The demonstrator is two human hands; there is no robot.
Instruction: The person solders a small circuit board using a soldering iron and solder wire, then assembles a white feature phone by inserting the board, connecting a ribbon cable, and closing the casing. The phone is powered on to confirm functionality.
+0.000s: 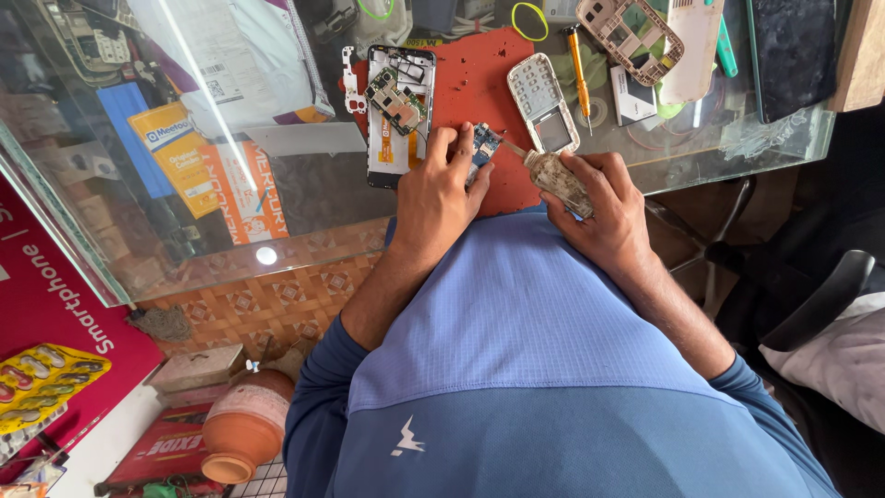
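We press our left hand (pixel 433 198) down on a small blue circuit board (pixel 483 144), fingers curled over its near edge so it lies pinned on the red rubber work mat (pixel 489 83). Our right hand (pixel 604 207) is closed around a small grimy clear plastic bottle (pixel 558 180), tilted so its thin metal nozzle (pixel 513 149) points at the board and reaches just to its right edge. Just beyond the left hand's fingers lies an opened black smartphone with its innards exposed (pixel 398 115). Beyond the right hand, a grey keypad phone front panel (pixel 544 103) rests on the mat's edge, with an orange-handled screwdriver (pixel 579 65) beside it on the glass counter top (pixel 323 184).
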